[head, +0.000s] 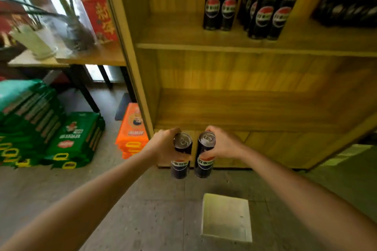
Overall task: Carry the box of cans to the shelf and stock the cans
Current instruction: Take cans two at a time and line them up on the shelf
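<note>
My left hand (163, 146) grips a tall black cola can (181, 155) upright. Beside it, my right hand (224, 144) grips a second black can (205, 155). Both cans hang in front of the wooden shelf unit (204, 46), just below its lower board. On the upper board stand several black cans (222, 6), with a second cluster (269, 12) further right. On the floor below my hands sits a pale cardboard box (226, 216), seen from above; nothing shows inside it.
Dark bottles (350, 4) stand at the upper board's right end. Green sacks (75, 140) and orange packs (132, 128) are stacked on the floor at left. A side table (91, 57) holds jars at upper left.
</note>
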A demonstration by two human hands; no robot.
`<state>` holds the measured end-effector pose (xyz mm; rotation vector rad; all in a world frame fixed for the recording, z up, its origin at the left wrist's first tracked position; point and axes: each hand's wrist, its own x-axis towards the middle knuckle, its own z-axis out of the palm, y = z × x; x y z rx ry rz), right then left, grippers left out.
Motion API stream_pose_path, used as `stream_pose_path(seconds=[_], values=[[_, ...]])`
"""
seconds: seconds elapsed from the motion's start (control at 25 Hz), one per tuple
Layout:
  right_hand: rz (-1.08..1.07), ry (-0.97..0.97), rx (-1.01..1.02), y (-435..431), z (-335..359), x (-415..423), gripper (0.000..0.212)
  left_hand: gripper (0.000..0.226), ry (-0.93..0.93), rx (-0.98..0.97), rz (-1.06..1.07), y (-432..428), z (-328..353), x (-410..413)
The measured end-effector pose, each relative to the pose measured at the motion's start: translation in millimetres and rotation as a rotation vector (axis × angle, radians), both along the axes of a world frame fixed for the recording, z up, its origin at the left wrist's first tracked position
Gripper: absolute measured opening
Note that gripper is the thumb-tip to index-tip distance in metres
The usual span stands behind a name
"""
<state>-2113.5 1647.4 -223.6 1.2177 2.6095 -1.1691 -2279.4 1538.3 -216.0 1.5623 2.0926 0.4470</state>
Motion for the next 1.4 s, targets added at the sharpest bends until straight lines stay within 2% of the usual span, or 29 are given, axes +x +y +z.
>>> stream_pose_path(seconds=[0.2,0.44,0.56,0.68,0.8,1.04,1.4], values=[[-0.073,0.068,0.148,15.6,115.4,10.2,0.061,0.061,0.026,0.116,-0.076,28.6,110.6,10.9],[-0.177,0.174,0.285,83.9,178.9,11.0,0.074,0.060,0.023,0.182,-0.069,102.4,169.0,10.9],[-0.155,0.289,0.269,130.1,206.4,0.3,0.063,0.064,0.024,0.219,-0.009,150.5,196.6,1.2],[-0.186,0.366,0.282,174.8,229.5,-19.6,0.066,0.065,-0.059,0.285,0.123,199.0,218.5,-15.0],[-0.227,0.366,0.275,216.9,240.7,-42.2,0.065,0.063,-0.154,0.304,0.212,243.2,228.3,-34.6],[-0.299,0.431,0.254,281.5,241.1,-74.2,0.054,0.074,-0.209,0.407,0.201,311.3,228.7,-63.8],[-0.361,0.454,0.241,316.6,214.7,-98.7,0.062,0.070,-0.173,0.426,0.173,356.8,204.2,-81.5]])
